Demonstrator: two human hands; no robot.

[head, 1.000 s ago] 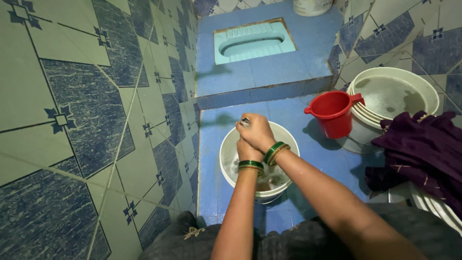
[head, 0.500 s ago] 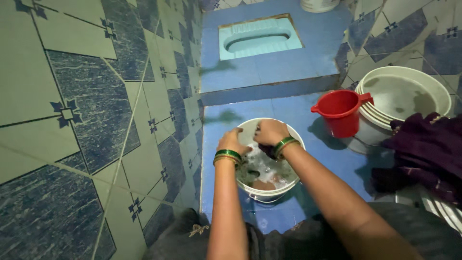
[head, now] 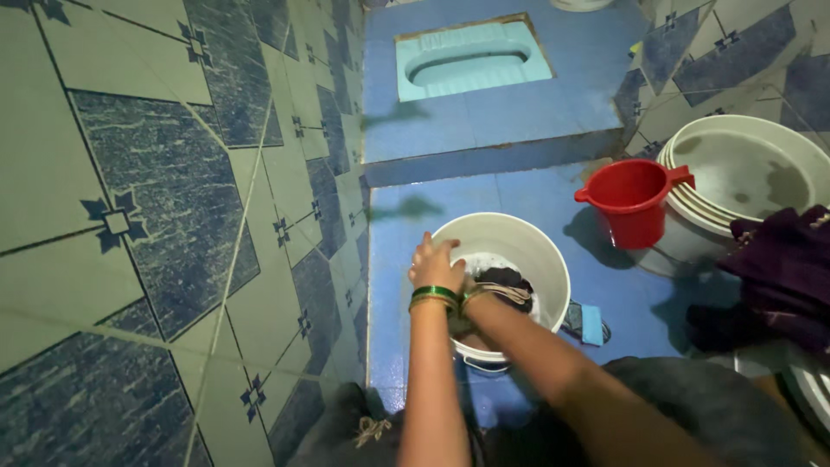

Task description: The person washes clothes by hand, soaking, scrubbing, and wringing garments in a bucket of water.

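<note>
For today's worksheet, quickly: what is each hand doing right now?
Left hand: open, resting on the bucket rim.
Right hand: down in the bucket at the dark cloth; grip cannot be told.

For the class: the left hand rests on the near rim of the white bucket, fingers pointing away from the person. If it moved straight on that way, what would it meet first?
Probably the white bucket's far inner wall, since the left hand's fingers point across its open mouth; depth is unclear.

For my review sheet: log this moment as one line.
left hand: on white bucket rim | right hand: hidden inside bucket, in dark cloth | red jug: right
</note>
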